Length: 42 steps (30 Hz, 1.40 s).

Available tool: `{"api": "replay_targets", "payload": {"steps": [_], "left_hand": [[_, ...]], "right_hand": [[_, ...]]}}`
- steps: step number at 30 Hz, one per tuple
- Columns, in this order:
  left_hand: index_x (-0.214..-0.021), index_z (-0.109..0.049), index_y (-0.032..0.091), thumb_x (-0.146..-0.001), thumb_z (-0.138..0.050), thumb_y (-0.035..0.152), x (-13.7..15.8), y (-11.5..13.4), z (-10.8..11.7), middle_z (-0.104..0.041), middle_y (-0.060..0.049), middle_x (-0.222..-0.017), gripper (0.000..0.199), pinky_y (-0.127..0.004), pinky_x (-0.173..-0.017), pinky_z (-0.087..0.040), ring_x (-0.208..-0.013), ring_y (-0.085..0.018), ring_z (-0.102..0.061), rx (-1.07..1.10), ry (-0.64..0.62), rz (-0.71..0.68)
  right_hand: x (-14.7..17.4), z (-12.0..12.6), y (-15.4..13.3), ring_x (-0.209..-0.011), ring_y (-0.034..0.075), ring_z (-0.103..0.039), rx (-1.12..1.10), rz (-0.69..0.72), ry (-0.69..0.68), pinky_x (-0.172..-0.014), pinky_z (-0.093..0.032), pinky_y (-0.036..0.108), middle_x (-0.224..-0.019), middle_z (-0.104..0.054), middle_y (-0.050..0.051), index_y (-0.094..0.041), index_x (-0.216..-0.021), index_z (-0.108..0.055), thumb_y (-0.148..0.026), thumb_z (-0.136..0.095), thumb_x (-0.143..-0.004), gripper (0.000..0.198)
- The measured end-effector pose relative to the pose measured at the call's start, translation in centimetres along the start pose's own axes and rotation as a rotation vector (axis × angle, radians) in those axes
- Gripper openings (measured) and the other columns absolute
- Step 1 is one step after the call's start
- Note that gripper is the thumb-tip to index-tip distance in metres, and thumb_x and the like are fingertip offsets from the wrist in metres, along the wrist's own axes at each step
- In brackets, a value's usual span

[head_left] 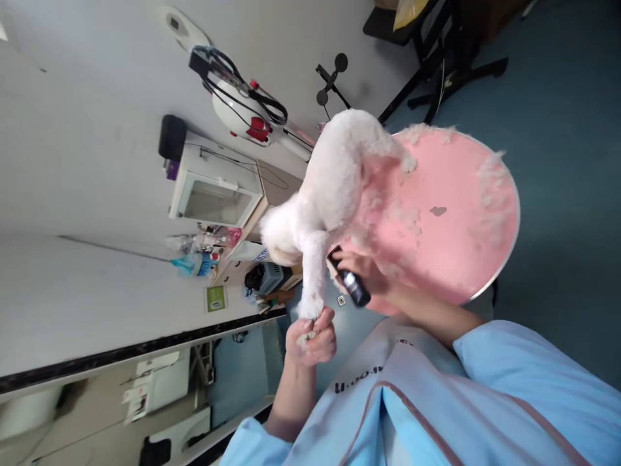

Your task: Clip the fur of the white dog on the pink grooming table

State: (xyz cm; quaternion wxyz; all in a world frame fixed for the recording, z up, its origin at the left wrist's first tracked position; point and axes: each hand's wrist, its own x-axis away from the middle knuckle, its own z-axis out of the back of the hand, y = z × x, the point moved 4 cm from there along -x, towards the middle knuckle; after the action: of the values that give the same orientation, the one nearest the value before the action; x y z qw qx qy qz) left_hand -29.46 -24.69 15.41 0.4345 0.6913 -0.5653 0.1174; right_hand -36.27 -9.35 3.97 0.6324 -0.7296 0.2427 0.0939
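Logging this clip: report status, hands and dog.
Left hand gripping front paw. Right hand holding clippers near that leg. Dog on pink table among loose fur.

Along the white wall [107, 142] we are seeing a rounded white appliance [230, 110] with red parts and looped black cables [274, 109], a black stand [330, 80] bearing round discs, and a white cabinet [220, 197] with a pane in its door, a black object [172, 137] and a purple one [173, 169] sitting at its end. We are also noticing a pink packet [234, 236], a light-blue bag [184, 265], a green sign [215, 299] and a grey-blue crate [272, 278] near a long black edging [145, 345]. Across the blue floor [557, 116], a black frame [468, 76] is standing on spread legs, a yellow item [408, 13] showing beside it.
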Motion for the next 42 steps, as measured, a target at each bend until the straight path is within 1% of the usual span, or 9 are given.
{"api": "replay_targets", "payload": {"steps": [2, 5, 12, 18, 24, 32, 34, 38, 42], "left_hand": [[-0.068, -0.031, 0.023, -0.073, -0.07, 0.051, 0.3, 0.2, -0.5, -0.018, 0.012, -0.039, 0.047, -0.018, -0.031, -0.014, -0.027, -0.004, -0.004, -0.001, 0.0, 0.001], [-0.067, -0.031, 0.023, -0.073, -0.07, 0.05, 0.6, 0.2, -1.0, -0.017, 0.012, -0.038, 0.048, -0.017, -0.03, -0.012, -0.026, -0.003, -0.003, 0.001, 0.002, 0.032], [-0.068, -0.03, 0.023, -0.071, -0.073, 0.049, 0.4, 0.5, -0.2, -0.017, 0.013, -0.038, 0.05, -0.016, -0.03, -0.014, -0.028, -0.002, -0.003, -0.014, 0.094, 0.015], [-0.069, -0.031, 0.023, -0.077, -0.069, 0.042, -0.2, 1.3, -1.2, -0.017, 0.013, -0.039, 0.043, -0.015, -0.029, -0.011, -0.029, -0.002, -0.003, 0.025, 0.02, -0.044], [-0.068, -0.031, 0.023, -0.078, -0.07, 0.043, -0.6, 0.8, -1.6, -0.019, 0.012, -0.04, 0.045, -0.015, -0.029, -0.013, -0.03, -0.003, -0.008, 0.026, -0.027, 0.025], [-0.069, -0.032, 0.022, -0.078, -0.071, 0.042, -0.4, 0.1, -1.3, -0.02, 0.012, -0.04, 0.045, -0.014, -0.028, -0.011, -0.03, -0.002, -0.007, 0.052, -0.025, 0.034], [-0.069, -0.034, 0.022, -0.079, -0.071, 0.04, -0.5, 0.0, -1.5, -0.021, 0.012, -0.04, 0.042, -0.013, -0.028, -0.013, -0.029, -0.002, -0.007, 0.068, -0.044, 0.043], [-0.07, -0.034, 0.022, -0.078, -0.072, 0.04, -0.6, 0.0, -1.4, -0.023, 0.011, -0.04, 0.043, -0.013, -0.029, -0.016, -0.03, -0.002, -0.009, 0.057, -0.048, 0.063], [-0.071, -0.034, 0.021, -0.084, -0.066, 0.036, -0.6, -0.1, -1.7, -0.024, 0.011, -0.041, 0.038, -0.012, -0.031, -0.019, -0.031, -0.002, -0.008, 0.095, -0.124, 0.045]], "right_hand": [[0.6, -1.2, -0.9, -0.104, 0.021, -0.071, 0.118, 0.127, -0.112, -0.088, -0.059, 0.035, -0.127, -0.072, 0.005, -0.028, -0.098, -0.069, -0.033, -0.057, -0.096, 0.013], [0.1, -2.3, -0.6, -0.101, 0.022, -0.073, 0.376, 0.206, -0.11, -0.08, -0.06, 0.033, -0.14, -0.064, 0.01, -0.025, -0.112, -0.067, -0.024, -0.047, -0.1, 0.023], [-0.9, -3.1, 1.9, -0.109, 0.021, -0.072, 0.526, 0.154, -0.061, -0.076, -0.06, 0.029, -0.15, -0.057, 0.012, -0.021, -0.12, -0.061, -0.016, -0.047, -0.097, 0.027], [-0.4, -2.9, 4.8, -0.109, 0.024, -0.072, 0.567, 0.007, -0.13, -0.073, -0.061, 0.033, -0.153, -0.054, 0.014, -0.021, -0.125, -0.061, -0.012, -0.045, -0.097, 0.033], [1.0, -4.6, 4.2, -0.083, 0.016, -0.071, 0.614, 0.379, -0.303, -0.067, -0.055, 0.028, -0.143, -0.063, 0.008, -0.027, -0.115, -0.067, -0.016, -0.05, -0.097, 0.027], [-1.4, -0.7, 8.5, -0.077, 0.016, -0.068, 0.727, 0.09, -0.264, -0.062, -0.047, 0.027, -0.14, -0.064, 0.012, -0.022, -0.108, -0.07, -0.01, -0.051, -0.095, 0.026], [-0.4, -0.7, 8.1, -0.078, 0.016, -0.067, 0.754, 0.149, -0.28, -0.063, -0.047, 0.027, -0.138, -0.065, 0.011, -0.022, -0.108, -0.07, -0.013, -0.051, -0.097, 0.024], [1.7, -1.5, 6.1, -0.08, 0.015, -0.066, 0.747, 0.449, -0.345, -0.07, -0.05, 0.029, -0.139, -0.064, 0.011, -0.023, -0.108, -0.069, -0.018, -0.05, -0.1, 0.021], [0.0, -0.1, 7.1, -0.077, 0.014, -0.064, 0.865, 0.432, -0.388, -0.066, -0.047, 0.028, -0.14, -0.064, 0.014, -0.021, -0.109, -0.069, -0.015, -0.047, -0.101, 0.024]]}}
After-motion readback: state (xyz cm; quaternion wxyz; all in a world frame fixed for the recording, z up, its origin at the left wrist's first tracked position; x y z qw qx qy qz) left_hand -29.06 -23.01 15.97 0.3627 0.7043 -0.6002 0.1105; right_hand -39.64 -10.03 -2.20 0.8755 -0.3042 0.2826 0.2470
